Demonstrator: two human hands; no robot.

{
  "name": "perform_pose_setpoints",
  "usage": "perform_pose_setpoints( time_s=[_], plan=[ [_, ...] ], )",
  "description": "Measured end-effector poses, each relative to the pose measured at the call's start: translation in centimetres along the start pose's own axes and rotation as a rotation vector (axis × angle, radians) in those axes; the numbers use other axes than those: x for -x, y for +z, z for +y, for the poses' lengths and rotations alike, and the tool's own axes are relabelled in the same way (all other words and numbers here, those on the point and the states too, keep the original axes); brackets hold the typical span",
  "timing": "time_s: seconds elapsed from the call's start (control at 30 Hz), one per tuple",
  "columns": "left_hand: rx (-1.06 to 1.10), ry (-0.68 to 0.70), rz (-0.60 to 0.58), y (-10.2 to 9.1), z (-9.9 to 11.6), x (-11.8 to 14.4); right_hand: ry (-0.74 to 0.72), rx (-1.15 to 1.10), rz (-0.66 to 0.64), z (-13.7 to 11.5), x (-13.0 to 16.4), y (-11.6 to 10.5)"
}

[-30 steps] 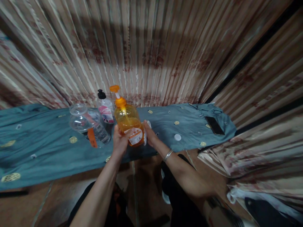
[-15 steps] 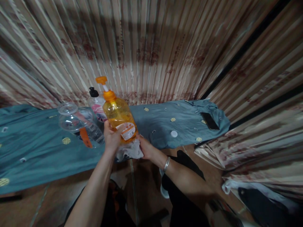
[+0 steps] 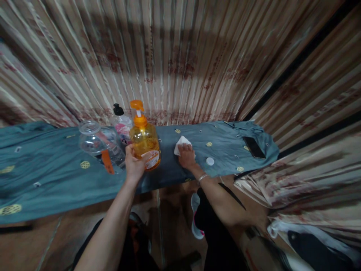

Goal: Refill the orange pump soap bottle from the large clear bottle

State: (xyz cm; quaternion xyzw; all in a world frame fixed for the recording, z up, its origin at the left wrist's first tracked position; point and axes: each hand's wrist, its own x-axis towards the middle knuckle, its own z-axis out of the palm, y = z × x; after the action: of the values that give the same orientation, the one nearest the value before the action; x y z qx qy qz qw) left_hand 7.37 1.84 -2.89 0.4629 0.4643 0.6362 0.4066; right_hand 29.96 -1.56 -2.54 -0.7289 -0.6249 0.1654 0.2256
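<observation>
My left hand (image 3: 134,165) is closed around the lower left side of a pump bottle (image 3: 144,140) of amber liquid, with an orange pump head and a white label. The bottle is nearly upright at the cloth-covered surface. To the right, my right hand (image 3: 186,155) presses down on a folded white cloth (image 3: 180,142), its fingers over it. Just behind the pump bottle on the left stands a clear bottle (image 3: 122,126) with a black cap and pink label. Farther left is a clear plastic jar (image 3: 91,141) without a lid, an orange strip on nearby clear plastic.
A blue-green patterned cloth (image 3: 62,188) covers the long narrow surface. A round white cap (image 3: 210,161) lies right of my right hand, and a black phone (image 3: 254,147) near the right end. Striped curtains (image 3: 180,56) hang behind and to the right.
My right hand has left the underside of the pump bottle and moved right with the white cloth, now down on the surface. The pump bottle has become more upright and lower.
</observation>
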Motion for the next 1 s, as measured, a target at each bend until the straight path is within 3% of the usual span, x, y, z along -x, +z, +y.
perform_pose_setpoints(
  time_s=[0.17, 0.33, 0.43, 0.63, 0.7, 0.8, 0.9, 1.0],
  plan=[
    [-0.022, 0.004, 0.003, -0.3, 0.1, -0.2, -0.299, 0.086, -0.151, -4.1, 3.7, 3.6],
    [-0.031, 0.018, 0.028, -0.4, 0.3, -0.3, -0.452, 0.104, -0.251, -4.8, 6.6, 2.9],
    [-0.04, 0.02, 0.014, -0.5, 0.4, -0.1, -0.356, 0.148, -0.27, -2.8, 5.8, 0.9],
    [-0.064, 0.01, 0.0, -0.7, 0.4, 0.1, -0.081, 0.256, -0.11, 1.6, 1.7, -2.7],
    [-0.07, 0.009, 0.0, -0.7, 0.4, 0.0, -0.093, 0.249, -0.113, 1.3, 1.6, -2.6],
    [-0.071, 0.01, -0.002, -0.5, 0.2, -0.2, -0.205, 0.193, -0.166, -1.1, 3.3, -0.9],
    [-0.058, 0.003, -0.019, -0.1, 0.1, -0.2, -0.354, 0.106, -0.275, -3.9, 5.6, 0.7],
    [-0.043, -0.003, -0.036, 0.5, 0.2, -0.2, -0.44, -0.005, -0.425, -4.9, 6.5, 0.6]
  ],
)
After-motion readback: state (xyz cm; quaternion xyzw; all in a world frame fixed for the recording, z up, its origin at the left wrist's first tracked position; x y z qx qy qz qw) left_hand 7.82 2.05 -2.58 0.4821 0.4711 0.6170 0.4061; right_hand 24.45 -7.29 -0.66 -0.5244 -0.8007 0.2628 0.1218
